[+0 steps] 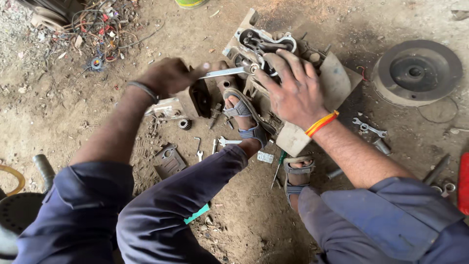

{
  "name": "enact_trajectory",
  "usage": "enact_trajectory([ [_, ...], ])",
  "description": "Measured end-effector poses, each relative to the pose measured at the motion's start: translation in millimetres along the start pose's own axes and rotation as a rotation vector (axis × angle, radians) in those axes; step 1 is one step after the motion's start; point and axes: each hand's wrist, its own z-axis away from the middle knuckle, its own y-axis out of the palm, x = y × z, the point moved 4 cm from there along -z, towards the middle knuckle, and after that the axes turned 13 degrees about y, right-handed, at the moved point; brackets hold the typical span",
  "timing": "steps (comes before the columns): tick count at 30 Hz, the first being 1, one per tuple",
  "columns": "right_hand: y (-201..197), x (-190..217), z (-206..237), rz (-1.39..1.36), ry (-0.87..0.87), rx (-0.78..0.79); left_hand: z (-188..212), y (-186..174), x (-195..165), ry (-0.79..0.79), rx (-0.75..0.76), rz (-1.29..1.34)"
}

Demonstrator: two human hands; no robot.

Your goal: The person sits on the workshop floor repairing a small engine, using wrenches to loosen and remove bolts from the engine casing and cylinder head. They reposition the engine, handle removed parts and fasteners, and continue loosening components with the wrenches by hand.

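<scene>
A greasy engine casing (337,80) with exposed parts lies on the dirt floor ahead of me. My left hand (168,76) grips the handle of a steel spanner (224,73) whose far end sits on a fitting of the casing. My right hand (293,88) lies spread flat on top of the casing, holding it down. My left foot, in a sandal (246,117), is braced against the casing's near side. An orange band circles my right wrist.
A round metal disc (416,72) lies at the right. Loose spanners (370,128), a small gear (184,124), a cover plate (168,160) and a screwdriver (278,168) are scattered near my feet. Tangled wires (105,27) lie at the upper left.
</scene>
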Motion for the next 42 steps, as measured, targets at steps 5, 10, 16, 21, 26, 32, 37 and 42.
enact_trajectory([
  [5, -4, 1, -4, -0.001, 0.072, 0.028, 8, 21, 48, 0.118, -0.287, -0.212],
  [10, -13, 7, -7, 0.053, 0.059, 0.015, 45, 45, -14, -0.182, -0.506, -0.292],
  [16, -14, 8, -9, 0.056, 0.079, 0.03, 146, 74, -138, -0.343, -0.692, -0.102],
  [21, -12, 8, -6, 0.01, 0.02, 0.049, 115, 117, -77, 0.043, -0.128, 1.384],
  [26, -2, 5, -3, 0.069, 0.019, -0.04, 104, 123, -110, -0.086, 0.086, 2.39],
  [32, 11, 2, 0, -0.013, -0.006, -0.074, 83, 145, -215, -0.12, -0.368, 2.282],
  [37, -5, 9, -5, 0.116, -0.015, -0.007, 28, 144, -158, 0.181, -0.634, 1.74],
  [42, -22, 15, -14, 0.061, 0.012, 0.016, 5, 135, -135, -0.106, -0.576, 1.862],
])
